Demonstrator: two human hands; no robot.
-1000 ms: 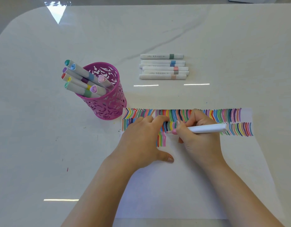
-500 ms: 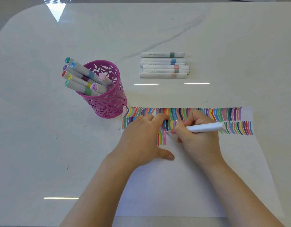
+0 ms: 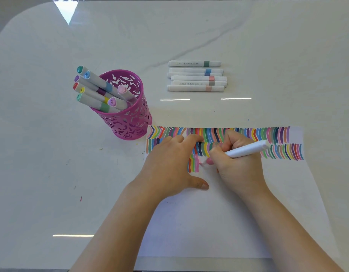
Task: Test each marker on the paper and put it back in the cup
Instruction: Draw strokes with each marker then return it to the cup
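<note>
The right hand [image 3: 240, 165] has its fingers curled firmly round the white marker [image 3: 246, 151]. It's a writing grip: the barrel slants out past the hand's outer side and the pink tip points inward toward the other hand. The tip looks to be down on the paper [image 3: 228, 213], though contact is hard to confirm.

The left hand [image 3: 169, 163] holds nothing. It lies palm down with fingers straight and thumb out, flat on the sheet just beside the right. I'd say it's there to pin the paper so a stroke can't drag it.

Look where the tip sits, right at the end of the short run of stripes [image 3: 193, 163] beneath the left fingertips. Two full rows already run beyond both hands, so this one seems meant to continue the third, packed close to save room.

The pink cup [image 3: 128, 122] stands beyond the left hand on its outer side, near the sheet's corner and an easy reach for the return. Capped markers in the cup [image 3: 99, 89] lean away from the hands.

A loose row of markers [image 3: 197, 76] lies side by side on the table [image 3: 52, 173], well beyond both hands. Whether they're tested or waiting, I can't tell. This marker's cap isn't visible either.
</note>
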